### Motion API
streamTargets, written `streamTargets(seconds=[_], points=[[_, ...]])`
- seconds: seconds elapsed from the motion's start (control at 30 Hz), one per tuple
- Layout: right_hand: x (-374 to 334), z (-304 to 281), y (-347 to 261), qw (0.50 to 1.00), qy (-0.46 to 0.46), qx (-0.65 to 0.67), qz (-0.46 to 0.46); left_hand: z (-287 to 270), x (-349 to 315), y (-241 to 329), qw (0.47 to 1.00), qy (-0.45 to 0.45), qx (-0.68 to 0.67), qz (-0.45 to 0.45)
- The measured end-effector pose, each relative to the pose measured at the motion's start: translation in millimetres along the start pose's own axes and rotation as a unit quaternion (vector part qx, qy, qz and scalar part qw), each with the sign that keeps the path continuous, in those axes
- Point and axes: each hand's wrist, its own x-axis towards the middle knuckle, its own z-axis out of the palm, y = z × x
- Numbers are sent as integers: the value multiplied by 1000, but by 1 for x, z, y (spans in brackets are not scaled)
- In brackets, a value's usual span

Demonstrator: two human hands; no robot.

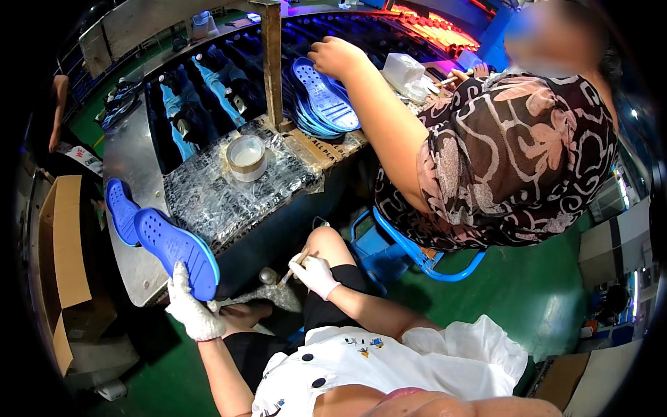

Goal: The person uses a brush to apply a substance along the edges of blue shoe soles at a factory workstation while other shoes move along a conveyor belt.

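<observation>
My left hand [192, 306], in a white glove, grips the heel end of a blue shoe sole [172, 243] with small holes and grooves. Its far end reaches over the metal table edge. A second blue sole [123, 212] lies just beyond it on the metal. Above my knee, my right hand [316, 275], also gloved in white, is closed round a thin wooden-handled brush [283, 279] pointing down and left; its bristles are hard to make out. On the plastic-wrapped bench top stands a round pot [246, 157] with a pale inside.
A co-worker in a patterned top [507, 153] sits at the right, one arm over a stack of blue soles [323, 104]. A wooden post [272, 66] rises from the bench. Light-blue pieces [217, 87] lie on the dark conveyor [201, 128]. An open carton [71, 240] stands left.
</observation>
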Motion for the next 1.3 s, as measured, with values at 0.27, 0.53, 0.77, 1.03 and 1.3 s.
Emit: streamTargets(seconds=[0.27, 0.53, 0.77, 1.03, 1.3], points=[[7, 20, 3, 998, -60, -32, -12, -11, 10, -16, 995, 95, -28, 3], [11, 30, 7, 998, -45, 2, -43, -44, 18, -34, 997, 27, -41, -55], [18, 29, -4, 999, -33, 7, -40, -26, 2, -18, 995, 62, -20, -71], [17, 23, -15, 998, -23, 41, -31, -4, -23, -8, 993, -64, 83, 59], [11, 31, 17, 996, 5, 61, -62, 112, -44, 12, 919, -346, 180, -54]])
